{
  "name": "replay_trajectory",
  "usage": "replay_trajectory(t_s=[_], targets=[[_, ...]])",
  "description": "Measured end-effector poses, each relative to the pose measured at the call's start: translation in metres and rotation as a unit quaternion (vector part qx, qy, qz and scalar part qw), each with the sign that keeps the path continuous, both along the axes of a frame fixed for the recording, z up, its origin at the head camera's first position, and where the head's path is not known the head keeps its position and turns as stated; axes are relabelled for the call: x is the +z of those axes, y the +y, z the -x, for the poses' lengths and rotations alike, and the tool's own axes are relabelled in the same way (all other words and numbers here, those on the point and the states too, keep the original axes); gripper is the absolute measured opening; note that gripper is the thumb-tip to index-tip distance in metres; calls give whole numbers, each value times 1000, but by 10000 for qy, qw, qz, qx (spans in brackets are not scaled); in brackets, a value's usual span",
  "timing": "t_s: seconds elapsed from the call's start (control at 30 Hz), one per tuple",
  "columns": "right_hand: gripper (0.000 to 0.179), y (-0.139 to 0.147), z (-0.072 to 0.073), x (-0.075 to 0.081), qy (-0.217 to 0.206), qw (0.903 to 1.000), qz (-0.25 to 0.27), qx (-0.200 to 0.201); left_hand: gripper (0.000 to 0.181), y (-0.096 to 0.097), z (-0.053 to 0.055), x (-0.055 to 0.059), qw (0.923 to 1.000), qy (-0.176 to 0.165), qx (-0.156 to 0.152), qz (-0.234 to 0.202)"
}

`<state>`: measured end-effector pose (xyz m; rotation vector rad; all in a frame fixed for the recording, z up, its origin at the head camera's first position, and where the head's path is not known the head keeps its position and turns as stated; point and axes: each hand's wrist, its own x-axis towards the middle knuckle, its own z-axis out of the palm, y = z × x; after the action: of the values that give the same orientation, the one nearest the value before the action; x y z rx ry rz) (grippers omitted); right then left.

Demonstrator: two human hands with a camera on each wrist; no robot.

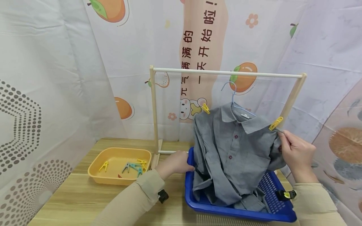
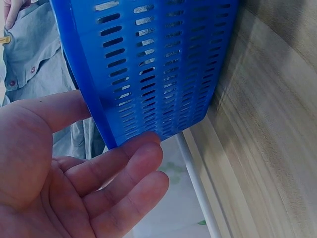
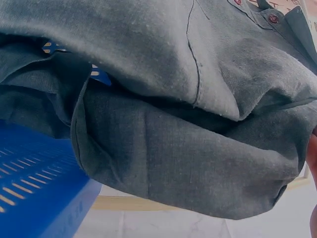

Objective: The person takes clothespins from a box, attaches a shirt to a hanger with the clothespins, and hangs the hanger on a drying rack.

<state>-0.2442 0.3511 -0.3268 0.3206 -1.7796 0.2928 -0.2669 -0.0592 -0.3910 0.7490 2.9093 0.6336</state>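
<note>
A grey button-up shirt (image 1: 240,147) is on a light blue hanger (image 1: 233,91), its lower part bunched in a blue basket (image 1: 243,214). Yellow clothespins stand at its shoulders, one left (image 1: 205,108) and one right (image 1: 275,123). My right hand (image 1: 298,153) pinches the shirt near the right clothespin; only a sliver of that hand shows in the right wrist view, where a sleeve (image 3: 198,158) hangs beside the basket. At the basket's left rim is my left hand (image 1: 176,163). In the left wrist view its thumb hooks over the rim and its fingers (image 2: 133,173) lie along the outside.
A rack with a white top bar (image 1: 226,72) and wooden posts (image 1: 154,110) stands behind the basket. To the left on the wooden table (image 1: 76,194) sits a yellow tray (image 1: 113,181) with several clothespins (image 1: 133,166). Printed curtains (image 1: 135,40) surround the table.
</note>
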Motion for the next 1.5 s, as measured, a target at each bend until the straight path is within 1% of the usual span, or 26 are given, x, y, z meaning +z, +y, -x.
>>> replay_trajectory(t_s=[0.23, 0.47, 0.57, 0.6, 0.63, 0.7, 0.77, 0.83, 0.93, 1.1, 1.27, 1.37, 1.5], targets=[[26, 0, 0, 2, 28, 10000, -22, 21, 35, -1, 0, 1, 10000, 68, -58, 30], [32, 0, -1, 4, 14, 10000, -33, 17, 33, -4, -1, 6, 9997, 56, -229, 64], [32, 0, -1, 5, 31, 10000, -31, 28, 27, -7, -1, 8, 9997, 33, -243, 45], [32, 1, -1, 5, 34, 10000, -36, 29, 28, -8, -1, 9, 9998, -3, -215, 36], [31, 1, 0, 5, 36, 10000, -42, 27, 33, -9, -1, 9, 9998, -13, -172, 57], [29, 1, 0, 5, 37, 10000, -37, 32, 46, -12, -1, 11, 9999, -33, -89, 60], [27, 1, 0, 5, 29, 10000, -31, 29, 58, -15, -2, 13, 9999, -145, -18, 4], [26, 1, 0, 5, 26, 10000, -25, 33, 59, -19, -2, 14, 9998, -171, -13, -67], [30, 2, -1, 5, 24, 10000, -27, 16, 58, -23, -1, 15, 9994, -210, -11, -284], [30, 3, -2, 3, 37, 10000, -13, 5, 60, -29, -1, 18, 9990, 13, -9, -439], [30, 4, -3, 2, 29, 10000, 15, 12, 54, -35, -4, 27, 9975, 156, -29, -692], [31, 4, -3, 1, 23, 10000, 19, 16, 50, -41, -5, 32, 9962, 310, -43, -812], [34, 4, -3, 1, 24, 10000, 14, 17, 52, -48, -6, 35, 9945, 430, -55, -948]])
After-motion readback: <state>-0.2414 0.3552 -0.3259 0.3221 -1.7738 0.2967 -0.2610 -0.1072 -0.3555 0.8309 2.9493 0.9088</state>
